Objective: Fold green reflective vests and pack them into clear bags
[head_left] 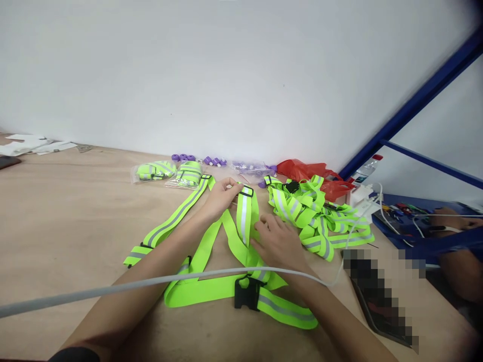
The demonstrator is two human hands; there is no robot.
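A neon yellow reflective strap harness (211, 289) with grey stripes lies spread on the wooden table (64, 216). My left hand (222, 197) pinches the folded top of one strap beside a small black slider (247, 191). My right hand (277, 241) is closed on the same strap lower down, pressing it to the table. A black plastic buckle (247, 294) joins the harness's bottom band near me.
A heap of more neon straps (320, 216) lies to the right, with a red plastic bag (307, 171) behind it. Two bagged folded straps (171, 172) and purple small parts (211, 161) sit by the white wall. A white cable (113, 287) crosses my forearms. Another person's arm (458, 236) rests at far right.
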